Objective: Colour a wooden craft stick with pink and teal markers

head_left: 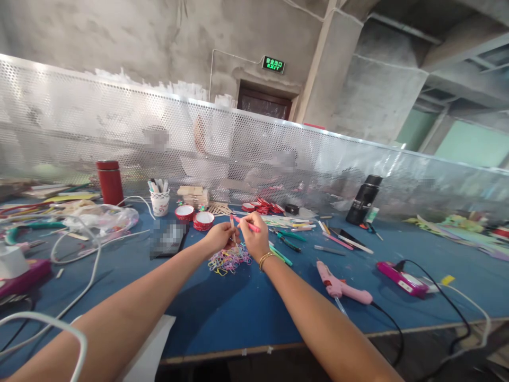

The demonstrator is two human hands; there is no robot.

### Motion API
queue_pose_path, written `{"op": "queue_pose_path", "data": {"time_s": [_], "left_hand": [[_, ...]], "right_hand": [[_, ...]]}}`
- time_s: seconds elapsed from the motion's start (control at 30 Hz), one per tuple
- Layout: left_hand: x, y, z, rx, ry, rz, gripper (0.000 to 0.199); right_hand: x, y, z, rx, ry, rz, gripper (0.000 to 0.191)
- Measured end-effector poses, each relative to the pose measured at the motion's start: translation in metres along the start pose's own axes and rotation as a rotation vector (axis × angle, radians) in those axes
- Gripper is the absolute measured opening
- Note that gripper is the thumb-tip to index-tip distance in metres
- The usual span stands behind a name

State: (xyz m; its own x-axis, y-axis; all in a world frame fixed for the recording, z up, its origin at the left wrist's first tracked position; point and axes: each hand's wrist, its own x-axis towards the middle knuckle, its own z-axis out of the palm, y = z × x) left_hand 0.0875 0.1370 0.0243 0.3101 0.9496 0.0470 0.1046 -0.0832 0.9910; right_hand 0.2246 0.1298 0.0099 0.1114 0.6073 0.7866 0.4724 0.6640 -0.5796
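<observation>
My right hand [256,239] is closed around a pink-red marker pen [253,227], its tip pointing left toward my other hand. My left hand [218,237] pinches a narrow wooden stick [233,223] upright, and red colour shows at the stick's top. The marker's tip is close to the stick; I cannot tell whether they touch. Just below both hands lies a heap of colourful rubber bands [226,261] on the blue table [234,313]. Green pens [281,254] lie beside my right wrist.
Red-rimmed round tins [203,221], a paper cup of pens [159,201], and a dark phone [169,240] stand or lie beyond my left arm. Right of my forearm are pliers [289,242], a pink glue gun [342,286], and a purple power strip [401,278]. White cables [93,270] loop at left.
</observation>
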Motion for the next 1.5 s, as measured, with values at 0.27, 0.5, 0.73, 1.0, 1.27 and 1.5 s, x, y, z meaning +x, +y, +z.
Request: {"op": "queue_pose_path", "data": {"time_s": [0.27,0.5,0.73,1.0,1.27,1.5], "left_hand": [[-0.0009,0.0002,0.0015,0.001,-0.012,0.01,0.022],[-0.0017,0.001,0.0024,0.001,-0.006,-0.001,0.023],[-0.0018,0.002,0.0026,0.025,0.003,-0.022,0.02],[-0.0018,0.0018,0.0027,0.035,-0.004,-0.002,0.022],[-0.0023,0.0041,0.0026,0.032,0.01,-0.015,0.021],[-0.0024,0.0039,0.0008,0.024,0.018,-0.019,0.02]], "right_hand": [[-0.0002,-0.001,-0.0005,0.01,-0.03,-0.008,0.016],[-0.0004,-0.0004,-0.0003,0.015,-0.019,-0.009,0.016],[0.0004,-0.0003,-0.0008,0.021,0.0,0.01,0.015],[0.0002,0.0012,0.0002,0.02,-0.025,0.002,0.015],[-0.0008,-0.0001,0.0003,0.038,-0.039,0.005,0.014],[-0.0001,-0.0011,-0.0009,0.022,-0.013,0.016,0.015]]}}
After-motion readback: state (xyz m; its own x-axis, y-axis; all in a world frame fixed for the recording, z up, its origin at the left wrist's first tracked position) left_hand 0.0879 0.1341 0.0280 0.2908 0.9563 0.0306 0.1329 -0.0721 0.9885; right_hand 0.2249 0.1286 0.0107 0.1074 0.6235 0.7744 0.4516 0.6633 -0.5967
